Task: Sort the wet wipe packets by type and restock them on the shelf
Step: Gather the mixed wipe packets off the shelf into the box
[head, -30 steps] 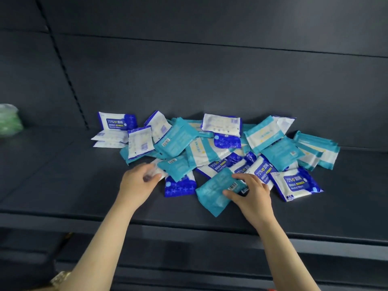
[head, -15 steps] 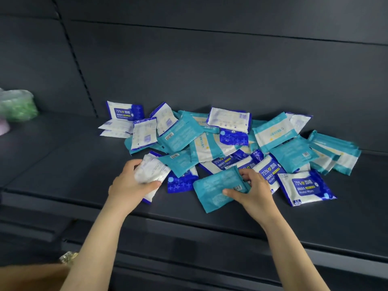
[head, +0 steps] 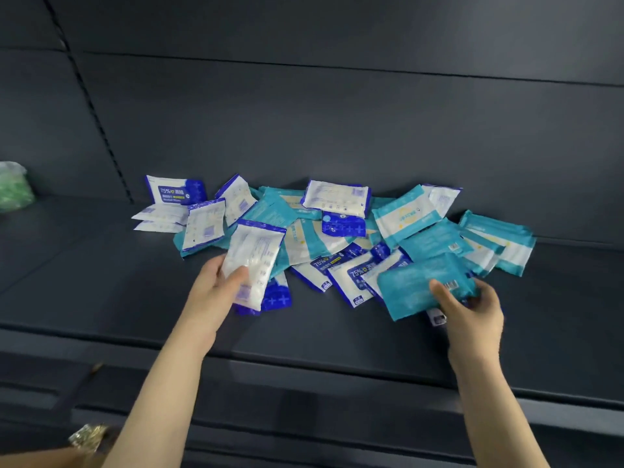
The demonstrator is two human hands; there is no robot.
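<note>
- Two hands work a mixed heap of wet wipe packets (head: 337,244) on the dark shelf (head: 101,298), and each holds one packet.
- Your left hand (head: 216,285) grips a white packet with blue edges (head: 253,261). The thumb is pressed across its lower face and the fingers are hidden behind. The packet is tilted over the heap's front left.
- Your right hand (head: 472,312) grasps a teal packet (head: 415,288), barcode side up, with the thumb on top and the fingers (head: 486,293) curled round its right end. The packet sits at the heap's front right, over blue-and-white packets marked "75%".
- You can see the heap lying toward the back of the shelf, its teal and blue-and-white packets overlapping.
- At its left end, one blue-and-white "75%" packet (head: 175,192) stands against the back panel (head: 337,130), with flat white packets (head: 158,217) just in front.
- At its right end, teal-and-white packets (head: 499,244) lie overlapped in a small stack.
- Far to your left on the shelf, well apart from the heap, sits a green bag (head: 13,190).
- By your left forearm, a gold-coloured wristband (head: 86,437) shows at the lower left edge.
</note>
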